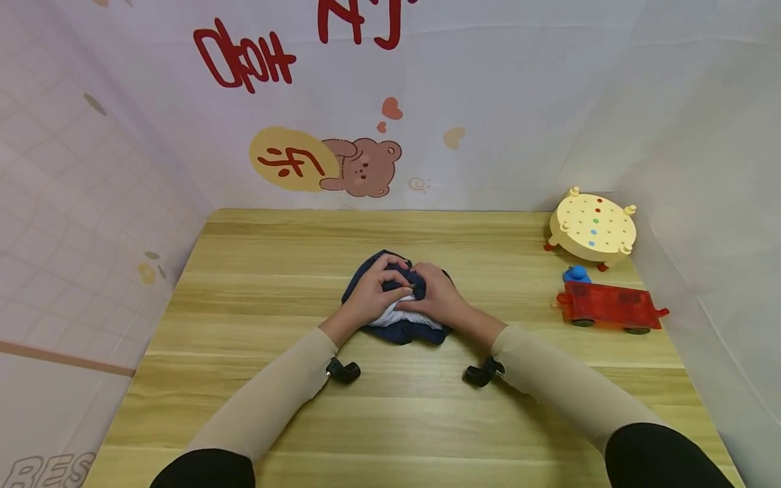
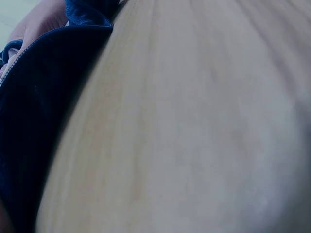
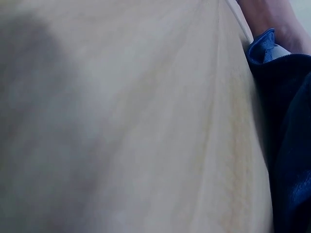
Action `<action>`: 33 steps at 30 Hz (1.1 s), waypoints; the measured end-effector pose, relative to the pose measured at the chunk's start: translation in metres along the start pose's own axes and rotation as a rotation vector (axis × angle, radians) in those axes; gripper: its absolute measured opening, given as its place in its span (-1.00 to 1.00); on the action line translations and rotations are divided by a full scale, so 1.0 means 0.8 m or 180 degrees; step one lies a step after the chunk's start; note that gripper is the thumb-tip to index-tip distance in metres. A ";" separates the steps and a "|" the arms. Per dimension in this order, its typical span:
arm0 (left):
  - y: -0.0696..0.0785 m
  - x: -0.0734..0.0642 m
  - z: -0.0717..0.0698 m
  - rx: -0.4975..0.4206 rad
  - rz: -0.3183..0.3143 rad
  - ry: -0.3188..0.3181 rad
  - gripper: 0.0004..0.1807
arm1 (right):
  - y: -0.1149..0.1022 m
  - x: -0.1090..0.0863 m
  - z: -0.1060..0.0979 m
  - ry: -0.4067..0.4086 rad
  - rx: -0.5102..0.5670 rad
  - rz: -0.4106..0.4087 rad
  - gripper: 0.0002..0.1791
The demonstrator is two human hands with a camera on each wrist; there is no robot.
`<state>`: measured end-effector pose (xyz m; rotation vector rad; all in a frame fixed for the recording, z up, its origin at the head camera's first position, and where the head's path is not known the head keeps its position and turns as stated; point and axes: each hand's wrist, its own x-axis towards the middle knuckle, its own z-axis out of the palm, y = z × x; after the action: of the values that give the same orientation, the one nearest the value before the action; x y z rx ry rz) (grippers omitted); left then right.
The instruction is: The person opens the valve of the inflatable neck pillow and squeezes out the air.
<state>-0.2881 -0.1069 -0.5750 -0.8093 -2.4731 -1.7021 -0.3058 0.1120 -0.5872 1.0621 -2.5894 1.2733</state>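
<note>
A navy fabric piece (image 1: 403,332) with a white inner part (image 1: 393,316) lies bunched on the wooden table, near its middle. It looks like a zippered pouch; zipper teeth run along the edge of the navy fabric (image 2: 43,87) in the left wrist view. My left hand (image 1: 373,291) grips it from the left, fingers curled over a rolled navy portion. From the right, my right hand (image 1: 441,295) holds the same bundle, its thumb across the white part. Navy fabric (image 3: 291,121) fills the right side of the right wrist view. The hands hide much of the bundle's middle.
On the right stand a round cream toy (image 1: 594,227) with short legs and coloured dots, a small blue toy (image 1: 576,274) and a red see-through toy wagon (image 1: 613,306). White printed sheets hang behind the table (image 1: 268,271) and along both sides.
</note>
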 end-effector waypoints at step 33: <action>0.003 -0.008 -0.005 -0.0515 0.0062 0.0128 -0.93 | -0.055 -0.015 -0.008 0.0755 0.0675 -0.0172 -0.75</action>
<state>-0.2821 -0.1120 -0.5734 -0.8003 -2.3175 -1.9115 -0.2714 0.1046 -0.5579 0.9362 -2.2782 1.5815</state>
